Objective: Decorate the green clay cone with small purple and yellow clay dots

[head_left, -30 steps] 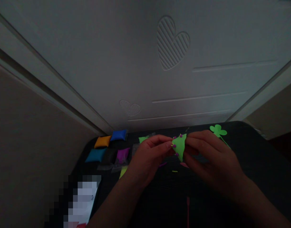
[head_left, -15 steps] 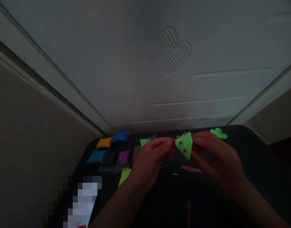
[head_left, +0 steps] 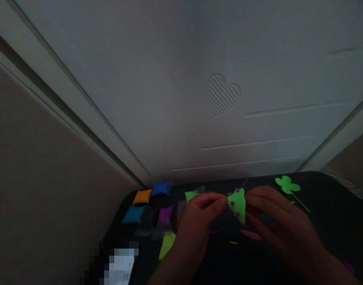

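Note:
Between my hands, above the dark table, is a bright green clay cone (head_left: 237, 205) dotted with small purple balls and tiny yellowish bits. It lies tilted, its narrow end toward the left. My left hand (head_left: 197, 219) pinches at that narrow end with thumb and forefinger. At the wide end, the fingers of my right hand (head_left: 284, 215) close around the base, and part of their grip is hidden behind the cone. Below lie a pink clay tool (head_left: 250, 235) and a little yellow-green strip (head_left: 233, 242).
Clay packets lie on the left: orange (head_left: 142, 196), blue (head_left: 161, 189), teal (head_left: 134, 214), black (head_left: 149, 217), purple (head_left: 165, 216) and yellow (head_left: 167, 245). A green clover shape (head_left: 287, 185) with a thin stem is at the right. Behind the table (head_left: 223, 265) rises a white panel (head_left: 169, 99) with embossed hearts.
The view has tilted up and shifted left, so everything sits lower and farther right. Both hands keep hold of the green cone, which has turned slightly.

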Motion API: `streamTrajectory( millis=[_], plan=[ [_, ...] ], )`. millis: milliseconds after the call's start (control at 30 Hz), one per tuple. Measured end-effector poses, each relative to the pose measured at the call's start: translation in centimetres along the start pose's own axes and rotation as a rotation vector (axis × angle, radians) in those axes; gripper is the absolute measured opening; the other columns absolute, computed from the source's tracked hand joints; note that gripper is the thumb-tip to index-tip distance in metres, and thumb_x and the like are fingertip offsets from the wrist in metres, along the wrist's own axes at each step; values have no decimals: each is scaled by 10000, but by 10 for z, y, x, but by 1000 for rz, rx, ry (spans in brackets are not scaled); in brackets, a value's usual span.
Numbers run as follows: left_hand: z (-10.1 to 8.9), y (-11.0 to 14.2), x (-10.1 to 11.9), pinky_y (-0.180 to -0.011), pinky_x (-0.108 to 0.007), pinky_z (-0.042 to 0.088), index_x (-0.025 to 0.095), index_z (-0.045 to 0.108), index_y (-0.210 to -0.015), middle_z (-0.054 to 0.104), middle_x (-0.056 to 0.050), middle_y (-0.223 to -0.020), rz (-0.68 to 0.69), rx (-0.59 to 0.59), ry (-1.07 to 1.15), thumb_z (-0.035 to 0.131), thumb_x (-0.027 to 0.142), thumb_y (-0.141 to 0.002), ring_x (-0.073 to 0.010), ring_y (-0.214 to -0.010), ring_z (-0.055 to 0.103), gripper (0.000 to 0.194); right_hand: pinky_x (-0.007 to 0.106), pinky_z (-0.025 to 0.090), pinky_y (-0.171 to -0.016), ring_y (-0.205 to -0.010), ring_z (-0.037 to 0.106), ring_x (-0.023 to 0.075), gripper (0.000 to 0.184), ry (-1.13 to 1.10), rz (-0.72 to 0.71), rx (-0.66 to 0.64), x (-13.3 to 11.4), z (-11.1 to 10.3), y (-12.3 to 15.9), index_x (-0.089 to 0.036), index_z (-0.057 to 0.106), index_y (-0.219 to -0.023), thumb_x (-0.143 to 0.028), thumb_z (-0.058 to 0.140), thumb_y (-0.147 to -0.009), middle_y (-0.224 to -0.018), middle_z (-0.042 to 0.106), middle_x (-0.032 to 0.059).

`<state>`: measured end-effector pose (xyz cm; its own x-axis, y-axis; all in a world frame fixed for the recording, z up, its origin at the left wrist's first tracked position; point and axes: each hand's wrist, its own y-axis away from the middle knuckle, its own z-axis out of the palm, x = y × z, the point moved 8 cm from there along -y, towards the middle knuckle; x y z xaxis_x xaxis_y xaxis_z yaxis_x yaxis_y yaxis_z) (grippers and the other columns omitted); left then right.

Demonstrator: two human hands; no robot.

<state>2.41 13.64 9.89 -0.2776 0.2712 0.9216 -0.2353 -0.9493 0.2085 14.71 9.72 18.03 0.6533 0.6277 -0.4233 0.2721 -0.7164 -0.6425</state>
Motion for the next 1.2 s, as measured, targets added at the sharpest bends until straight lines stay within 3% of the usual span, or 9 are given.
streamTrajectory(
  millis=[100,233,367,500,833,1200],
  plan=[
    [0,1,5,-683,-267,374,155,652,-689,596,-3,-669,44,57,-42,665,272,-675,-125,-675,508,119,234,480,-635,-774,566,126,119,-25,15,-3,1,-1,-1,-209,577,-887,-170,545,-780,-826,588,28],
    [-4,9,24,-687,-245,384,187,650,-679,563,12,-714,237,149,-150,660,226,-684,-121,-717,508,41,214,469,-592,-729,565,113,143,-99,96,-5,7,-5,-3,-209,587,-883,-147,545,-762,-810,592,15],
    [0,20,37,-715,-248,390,237,671,-746,557,4,-783,373,93,-331,658,203,-693,-131,-772,519,65,201,457,-563,-681,558,104,167,-237,200,-42,12,-5,-3,-219,590,-899,-142,555,-755,-777,591,-4],
    [2,26,42,-717,-265,400,252,665,-790,568,-5,-803,422,75,-389,654,202,-699,-146,-783,531,105,206,464,-607,-724,571,109,150,-354,285,-69,17,-1,2,-226,586,-897,-169,574,-759,-814,596,-7],
    [7,37,47,-686,-234,416,368,660,-885,544,17,-821,516,26,-460,652,193,-703,-128,-796,514,253,228,485,-629,-728,573,112,180,-508,335,-186,18,10,10,-230,567,-944,-195,583,-768,-847,570,0],
    [6,37,50,-659,-230,427,329,683,-856,544,-1,-799,538,47,-450,669,154,-678,-131,-770,518,250,202,456,-595,-709,558,102,122,-544,312,-159,12,8,8,-228,575,-872,-176,583,-762,-807,558,-6]
  ],
)
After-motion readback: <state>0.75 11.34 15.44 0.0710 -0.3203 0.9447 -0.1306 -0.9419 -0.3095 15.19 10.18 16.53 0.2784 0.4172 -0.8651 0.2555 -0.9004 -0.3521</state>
